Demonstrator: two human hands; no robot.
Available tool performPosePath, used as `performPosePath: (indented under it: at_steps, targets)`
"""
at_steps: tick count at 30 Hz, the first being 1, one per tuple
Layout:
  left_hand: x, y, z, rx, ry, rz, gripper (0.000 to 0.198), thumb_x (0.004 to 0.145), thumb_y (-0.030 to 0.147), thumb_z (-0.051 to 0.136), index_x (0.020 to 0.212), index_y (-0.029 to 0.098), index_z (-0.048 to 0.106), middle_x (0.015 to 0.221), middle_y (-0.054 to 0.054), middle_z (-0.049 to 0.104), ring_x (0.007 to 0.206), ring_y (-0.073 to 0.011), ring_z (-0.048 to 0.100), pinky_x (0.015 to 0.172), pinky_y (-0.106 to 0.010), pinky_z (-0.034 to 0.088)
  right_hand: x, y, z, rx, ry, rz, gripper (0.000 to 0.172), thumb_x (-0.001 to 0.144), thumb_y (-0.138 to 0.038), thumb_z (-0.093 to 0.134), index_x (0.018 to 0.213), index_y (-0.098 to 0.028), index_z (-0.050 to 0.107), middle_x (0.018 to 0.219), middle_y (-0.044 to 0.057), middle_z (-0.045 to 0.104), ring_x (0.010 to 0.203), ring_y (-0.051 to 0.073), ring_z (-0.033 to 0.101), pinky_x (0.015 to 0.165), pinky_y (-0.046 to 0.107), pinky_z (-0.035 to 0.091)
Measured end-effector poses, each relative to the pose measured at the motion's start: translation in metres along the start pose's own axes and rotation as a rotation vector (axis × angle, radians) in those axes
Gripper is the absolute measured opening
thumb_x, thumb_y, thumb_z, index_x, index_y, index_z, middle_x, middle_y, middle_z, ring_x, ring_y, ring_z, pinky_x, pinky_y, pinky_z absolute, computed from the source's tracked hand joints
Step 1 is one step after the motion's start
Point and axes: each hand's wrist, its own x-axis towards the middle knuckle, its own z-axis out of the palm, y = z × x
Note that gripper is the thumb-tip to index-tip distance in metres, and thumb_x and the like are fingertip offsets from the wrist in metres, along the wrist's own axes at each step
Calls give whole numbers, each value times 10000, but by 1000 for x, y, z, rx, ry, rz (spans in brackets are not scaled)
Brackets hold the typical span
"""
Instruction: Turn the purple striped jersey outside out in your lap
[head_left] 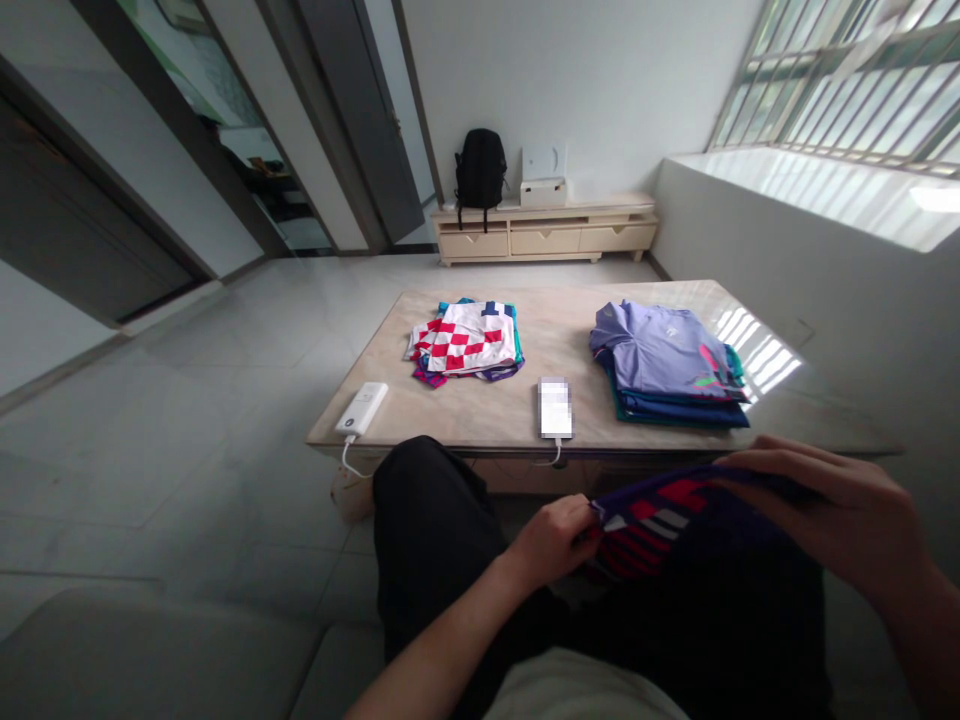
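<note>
A dark purple shirt [649, 525] with red and white patterning is stretched above my lap. My left hand [555, 540] pinches its left end, thumb and fingers closed on the cloth. At the other end my right hand [832, 500] grips the upper edge, with the fingers laid over the fabric. The shirt's lower part is lost against my dark trousers. On the table ahead lies a folded stack topped by a lavender shirt [652, 345], close beyond my right hand. A looser pile, with a red-and-white checked shirt [472, 340] on top, sits farther left.
The low marble-look table [570, 330] stands just past my knees. Near its front edge are a phone [555, 408] with a cable and a white power bank [362, 409]. A black backpack [481, 168] rests on the cabinet [544, 240] by the far wall.
</note>
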Motion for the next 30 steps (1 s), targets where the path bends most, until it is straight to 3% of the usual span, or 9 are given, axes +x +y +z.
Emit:
performPosePath:
  at_steps: [7, 10, 13, 18, 25, 30]
  targets:
    - [1, 5, -1, 84, 14, -35, 171, 881, 156, 596, 1048, 165, 636, 946, -71, 643, 886, -208, 608, 776, -291, 485, 1, 4, -3, -15, 37, 7, 183, 923, -455, 688, 947, -288, 759, 932, -14, 776, 724, 175, 761, 684, 252, 600]
    - [1, 5, -3, 72, -4, -42, 90, 916, 219, 606, 960, 166, 665, 946, -75, 655, 899, -206, 625, 794, -289, 491, -2, 11, -4, -49, 52, 57, 244, 907, -497, 696, 940, -268, 774, 944, 9, 779, 737, 196, 762, 679, 281, 591]
    - [0, 3, -4, 59, -40, -38, 136, 942, 281, 615, 947, 169, 692, 977, -81, 666, 924, -204, 640, 810, -281, 495, -4, 16, -5, -84, 80, 114, 282, 895, -524, 699, 927, -256, 781, 949, 14, 780, 756, 204, 760, 711, 296, 586]
    - [-3, 2, -7, 5, -99, -49, 189, 878, 302, 729, 1003, 167, 686, 1013, -71, 668, 928, -196, 642, 797, -259, 493, -4, 18, -5, -96, 111, 217, 259, 868, -519, 717, 922, -275, 788, 934, -14, 780, 779, 205, 755, 734, 295, 577]
    - [-16, -9, -7, -1, -89, -288, 94, 877, 196, 710, 871, 181, 618, 888, -6, 619, 798, -158, 588, 696, -242, 420, -4, 18, -8, -87, 173, 332, 268, 837, -515, 740, 941, -273, 787, 918, -18, 776, 772, 214, 748, 712, 302, 560]
    - [-21, -11, -19, -59, -14, -413, 137, 893, 240, 736, 834, 179, 628, 865, 11, 621, 807, -156, 604, 698, -241, 393, -2, 19, -9, -72, 162, 375, 319, 824, -554, 739, 933, -259, 794, 911, -10, 780, 784, 220, 752, 733, 308, 562]
